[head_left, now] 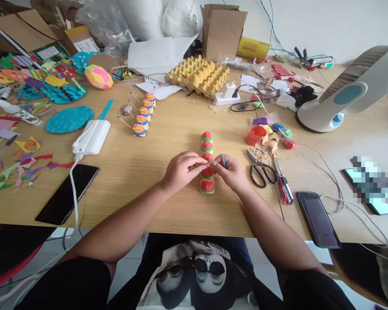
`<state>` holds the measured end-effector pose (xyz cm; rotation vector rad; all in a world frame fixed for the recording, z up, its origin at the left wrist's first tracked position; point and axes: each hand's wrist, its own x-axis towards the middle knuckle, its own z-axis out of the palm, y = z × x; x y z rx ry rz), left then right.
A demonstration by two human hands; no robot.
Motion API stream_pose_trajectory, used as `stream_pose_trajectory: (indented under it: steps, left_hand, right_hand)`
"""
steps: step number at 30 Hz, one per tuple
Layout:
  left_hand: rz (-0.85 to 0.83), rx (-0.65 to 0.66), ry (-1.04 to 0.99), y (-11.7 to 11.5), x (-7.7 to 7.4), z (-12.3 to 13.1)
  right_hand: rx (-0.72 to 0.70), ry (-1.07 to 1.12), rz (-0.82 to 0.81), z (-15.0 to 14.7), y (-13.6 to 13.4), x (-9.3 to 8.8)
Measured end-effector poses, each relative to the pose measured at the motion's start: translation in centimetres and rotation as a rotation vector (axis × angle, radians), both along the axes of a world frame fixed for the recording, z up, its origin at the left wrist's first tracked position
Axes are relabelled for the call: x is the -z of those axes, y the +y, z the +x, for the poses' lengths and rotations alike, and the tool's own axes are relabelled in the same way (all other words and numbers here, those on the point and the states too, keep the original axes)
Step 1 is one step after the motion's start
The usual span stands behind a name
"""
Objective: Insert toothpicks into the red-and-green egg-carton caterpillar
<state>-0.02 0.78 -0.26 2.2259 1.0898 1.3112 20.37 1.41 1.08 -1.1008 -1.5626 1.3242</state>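
Note:
A row of egg-carton bumps covered in red and green clay stands on the table in front of me. Small yellow dots show on its nearest bump. My left hand is closed in a pinch at the row's middle bumps; anything between its fingertips is too small to name. From the other side, my right hand meets it, fingers closed around a thin blue stick that points upward. A second row of bumps, blue and orange with pins sticking out, sits farther back on the left.
Black-handled scissors, a red utility knife and an orange cup lie right of my hands. Phones and a white fan are farther right. Leftward are a power bank and paper scraps; yellow egg trays stand behind.

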Motion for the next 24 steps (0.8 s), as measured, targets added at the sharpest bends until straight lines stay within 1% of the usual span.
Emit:
stream_pose_trajectory:
  steps: [5, 9, 12, 20, 24]
  left_hand:
    - [-0.058, -0.020, 0.004, 0.3, 0.2, 0.0]
    - [-0.133, -0.047, -0.034, 0.7, 0.4, 0.0]
    - [-0.177, -0.040, -0.058, 0.9, 0.5, 0.1]
    - [-0.204, -0.026, -0.081, 1.0, 0.6, 0.4]
    - [-0.195, -0.025, -0.057, 1.0, 0.6, 0.3]
  right_hand:
    - [0.030, -0.081, 0.050, 0.1, 0.5, 0.5]
    - [0.040, -0.168, 0.124, 0.1, 0.8, 0.7]
    - [0.035, -0.193, 0.141, 0.1, 1.0, 0.8]
    - [0.009, -0.179, 0.161, -0.3, 1.0, 0.9]
    - [0.028, -0.187, 0.141, -0.3, 1.1, 1.0]
